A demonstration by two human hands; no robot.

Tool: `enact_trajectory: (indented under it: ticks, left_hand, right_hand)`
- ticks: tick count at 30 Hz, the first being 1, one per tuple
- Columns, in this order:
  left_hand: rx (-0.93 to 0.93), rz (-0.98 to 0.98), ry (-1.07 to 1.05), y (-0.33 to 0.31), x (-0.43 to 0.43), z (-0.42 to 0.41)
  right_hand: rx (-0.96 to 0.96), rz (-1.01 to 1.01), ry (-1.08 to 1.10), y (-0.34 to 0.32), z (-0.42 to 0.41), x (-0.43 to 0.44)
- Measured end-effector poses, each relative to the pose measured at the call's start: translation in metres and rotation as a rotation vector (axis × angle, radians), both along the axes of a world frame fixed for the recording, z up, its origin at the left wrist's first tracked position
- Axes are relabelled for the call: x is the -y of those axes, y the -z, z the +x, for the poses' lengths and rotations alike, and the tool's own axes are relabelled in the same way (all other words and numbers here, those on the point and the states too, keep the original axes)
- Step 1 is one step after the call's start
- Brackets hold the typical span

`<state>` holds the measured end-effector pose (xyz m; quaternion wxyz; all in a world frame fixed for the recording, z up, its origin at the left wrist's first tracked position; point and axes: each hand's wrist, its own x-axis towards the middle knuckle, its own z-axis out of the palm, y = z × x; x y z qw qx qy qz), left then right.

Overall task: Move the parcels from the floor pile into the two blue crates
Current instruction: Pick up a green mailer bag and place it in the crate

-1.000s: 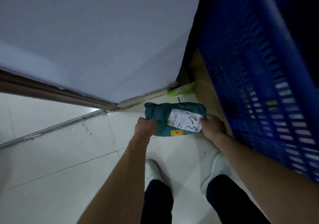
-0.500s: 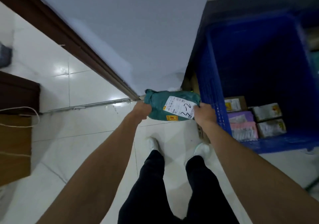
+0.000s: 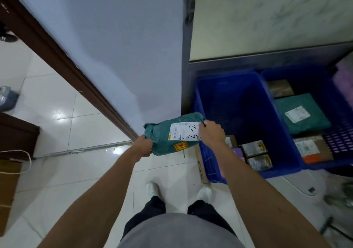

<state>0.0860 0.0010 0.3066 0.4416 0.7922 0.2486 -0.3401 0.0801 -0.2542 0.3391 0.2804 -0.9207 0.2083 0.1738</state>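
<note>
As a person is standing on a white tiled floor (image 3: 80, 171), both bare hands are holding a green parcel (image 3: 162, 135) up in the air, just left of the nearer blue crate (image 3: 238, 98). The left hand (image 3: 144, 148) is gripping the parcel's left end with curled fingers, while the right hand (image 3: 211, 134) is pinching its right end, fingers closed over the edge of a white label (image 3: 183, 131) that is bearing handwritten marks. A yellow sticker (image 3: 180, 146) is showing below the label. The parcel is hanging clear of the floor and outside both crates, its right end lining up with the nearer crate's left rim in this view. Small boxes (image 3: 255, 148) are lying at the near end of that crate. The farther blue crate (image 3: 342, 138), sitting just beside it on the right, is holding another green parcel (image 3: 301, 114) and brown boxes (image 3: 279, 88). A pale wall (image 3: 114, 47) is rising behind the held parcel
</note>
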Motion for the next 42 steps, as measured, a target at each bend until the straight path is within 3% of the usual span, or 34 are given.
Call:
enact_trajectory:
  ticks: [8,13,18,24,37,42]
  left_hand:
    - [-0.005,-0.233,-0.221,-0.026,0.063,0.002]
    - [0.089,-0.250,-0.180,-0.040,0.102,0.009]
    - [0.201,-0.296,-0.109,-0.051,0.132,0.011]
    - [0.140,-0.366,-0.049,-0.061,0.153,0.020]
    - [0.200,-0.414,0.050,-0.062,0.171,0.079]
    - [0.121,-0.422,0.111,-0.063,0.177,0.093]
  right_hand:
    - [0.135,0.043,0.039,-0.021,0.003,0.060]
    - [0.189,0.083,0.115,-0.027,-0.005,0.102]
    - [0.293,0.261,0.295,-0.036,-0.009,0.145]
    - [0.320,0.305,0.365,-0.050,-0.013,0.167]
    - [0.234,0.274,0.428,-0.067,-0.005,0.172]
    - [0.248,0.296,0.507,-0.067,0.004,0.163]
